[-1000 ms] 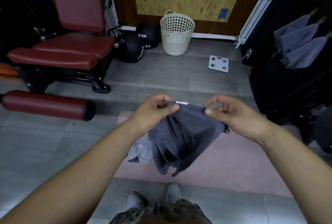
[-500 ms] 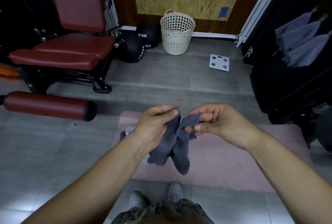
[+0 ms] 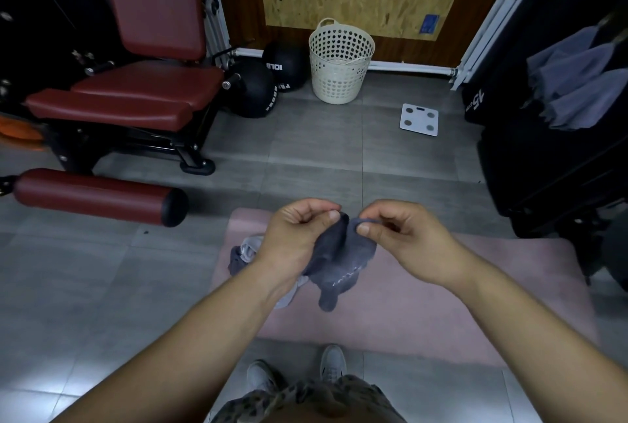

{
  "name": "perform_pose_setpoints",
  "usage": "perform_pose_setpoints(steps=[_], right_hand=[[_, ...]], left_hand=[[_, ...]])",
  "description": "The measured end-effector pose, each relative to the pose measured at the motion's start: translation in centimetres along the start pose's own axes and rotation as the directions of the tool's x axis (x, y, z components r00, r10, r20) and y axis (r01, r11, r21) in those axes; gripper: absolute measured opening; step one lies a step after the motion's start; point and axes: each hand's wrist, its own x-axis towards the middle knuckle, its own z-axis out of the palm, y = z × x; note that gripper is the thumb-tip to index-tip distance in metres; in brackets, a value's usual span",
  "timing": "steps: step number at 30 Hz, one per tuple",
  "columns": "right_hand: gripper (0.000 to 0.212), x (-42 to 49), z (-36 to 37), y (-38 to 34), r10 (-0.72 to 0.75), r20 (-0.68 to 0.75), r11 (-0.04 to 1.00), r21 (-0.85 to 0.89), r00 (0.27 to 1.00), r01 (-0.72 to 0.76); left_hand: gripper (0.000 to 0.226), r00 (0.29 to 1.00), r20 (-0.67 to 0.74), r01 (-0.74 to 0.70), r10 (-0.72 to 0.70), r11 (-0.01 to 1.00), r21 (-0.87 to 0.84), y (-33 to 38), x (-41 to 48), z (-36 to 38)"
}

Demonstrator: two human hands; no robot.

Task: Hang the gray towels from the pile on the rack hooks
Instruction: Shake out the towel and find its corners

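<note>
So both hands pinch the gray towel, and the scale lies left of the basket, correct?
Not quite: the head view shows the scale right of the basket. The left hand and right hand do pinch the gray towel.

A cream perforated basket (image 3: 339, 62) is seen at twelve o'clock, with black medicine balls (image 3: 253, 89) just beside it at eleven. A red padded bench (image 3: 136, 83) is placed at ten o'clock, a red roller pad (image 3: 95, 196) at nine and a white scale (image 3: 419, 119) at one.
</note>
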Motion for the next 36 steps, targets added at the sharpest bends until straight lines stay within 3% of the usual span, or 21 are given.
perform_pose_setpoints(steps=[5,10,16,19,25,29,34,36], right_hand=[[0.015,-0.2,0.5,-0.9,0.067,0.107,0.966,0.242,0.992,-0.091],[0.013,0.5,1.4,-0.9,0.123,-0.132,0.937,0.342,0.983,-0.072],[0.025,1.3,1.2,-0.1,0.178,-0.216,0.945,0.308,0.960,-0.106],[0.017,1.3,0.8,0.1,0.226,-0.148,0.927,0.336,0.963,-0.166],[0.022,1.6,0.1,0.5,0.232,-0.001,0.919,0.327,0.973,-0.219],[0.045,1.8,-0.2,1.6,0.226,0.068,0.854,0.467,0.972,-0.231],[0.047,1.8,-0.4,1.1,0.154,0.047,0.856,0.493,0.987,-0.157],[0.038,1.8,-0.8,0.8,0.103,-0.009,0.931,0.353,0.995,-0.093]], left_hand=[[0.016,0.989,0.036,0.147,-0.143,0.940,-0.308,0.5,-0.6,0.9],[0.015,0.980,0.114,0.200,-0.164,0.845,-0.497,-0.1,-0.8,1.0],[0.030,0.959,0.244,0.259,-0.147,0.807,-0.531,-0.2,-0.9,0.5],[0.039,0.961,0.256,0.225,-0.106,0.837,-0.500,-0.1,-0.7,0.5],[0.022,0.974,0.215,0.124,-0.068,0.958,-0.260,-0.2,-0.7,0.1],[0.020,0.960,0.277,0.053,-0.049,0.999,-0.008,0.3,-0.6,-0.1],[0.013,0.969,0.242,-0.067,0.044,0.994,0.086,2.2,0.2,0.2],[0.014,0.976,0.203,-0.091,0.077,0.994,0.058,2.9,0.9,0.1]])
